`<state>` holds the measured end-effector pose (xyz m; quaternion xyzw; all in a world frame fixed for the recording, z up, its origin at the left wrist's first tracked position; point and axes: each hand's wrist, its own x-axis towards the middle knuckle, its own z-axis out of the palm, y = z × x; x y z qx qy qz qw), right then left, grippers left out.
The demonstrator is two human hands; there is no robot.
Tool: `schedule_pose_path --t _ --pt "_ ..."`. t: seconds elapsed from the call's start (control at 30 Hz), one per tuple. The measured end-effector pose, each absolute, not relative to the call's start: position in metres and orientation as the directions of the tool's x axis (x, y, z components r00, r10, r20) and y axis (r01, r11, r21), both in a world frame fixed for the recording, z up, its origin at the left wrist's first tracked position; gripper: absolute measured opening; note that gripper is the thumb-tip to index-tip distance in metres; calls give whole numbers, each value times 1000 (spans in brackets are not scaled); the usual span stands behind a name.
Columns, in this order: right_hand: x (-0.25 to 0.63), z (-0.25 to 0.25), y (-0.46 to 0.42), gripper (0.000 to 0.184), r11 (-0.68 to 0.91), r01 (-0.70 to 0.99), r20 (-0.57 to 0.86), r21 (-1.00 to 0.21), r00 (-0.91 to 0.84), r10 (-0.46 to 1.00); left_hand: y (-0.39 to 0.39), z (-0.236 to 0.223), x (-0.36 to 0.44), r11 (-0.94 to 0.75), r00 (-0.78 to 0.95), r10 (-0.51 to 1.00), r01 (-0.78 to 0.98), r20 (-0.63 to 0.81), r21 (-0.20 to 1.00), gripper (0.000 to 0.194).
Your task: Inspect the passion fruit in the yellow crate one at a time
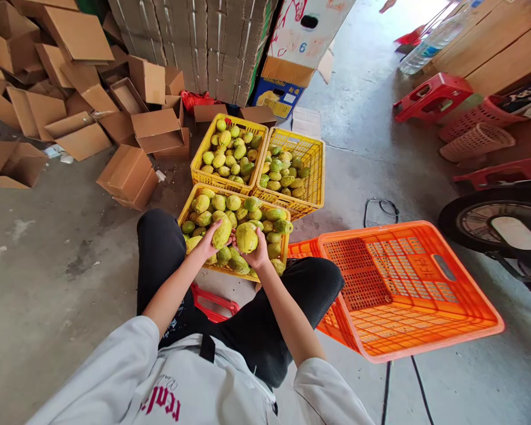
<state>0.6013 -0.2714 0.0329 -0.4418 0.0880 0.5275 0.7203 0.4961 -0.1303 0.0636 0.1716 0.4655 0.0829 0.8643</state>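
Observation:
My left hand (206, 244) is closed around a lumpy, oblong yellow-green fruit (222, 232). In my right hand (259, 254) is a rounder yellow fruit (246, 238), its top facing me. Both fruits are held close together above a yellow crate (287, 245) between my knees. That crate is full of similar green and yellow fruits (219, 202), whose exact kind I cannot make out. Just beyond stand two more yellow crates: the left one (225, 184) is heaped with fruit, while the right one (317, 177) has fruit mostly in its left part.
An orange crate (358, 321) lies to my right, beside a black wheel (482, 221). Cardboard boxes (126, 171) are piled at the left. Stacked cartons (181, 47) stand behind the yellow crates. Red stools (433, 97) and pink baskets (475, 141) line the right.

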Motion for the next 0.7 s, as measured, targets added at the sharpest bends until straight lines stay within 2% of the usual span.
schedule_pose_path --t 0.13,0.3,0.47,0.6,0.7 --pt "600 34 -275 62 9 -859 -642 -513 390 660 -134 66 494 937 567 275 21 -776 348 42" --pt "599 32 -272 61 17 -839 -661 -544 442 606 -135 67 494 929 625 273 25 -731 368 59" --pt "601 28 -270 58 58 -824 -631 -564 475 613 -133 62 496 928 596 285 23 -750 371 59" --pt "603 29 -271 60 45 -814 -631 -579 482 608 -133 62 495 932 593 297 -11 -748 362 45" --pt "603 30 -270 62 46 -839 -659 -543 459 596 -135 67 494 942 618 263 4 -741 337 45"
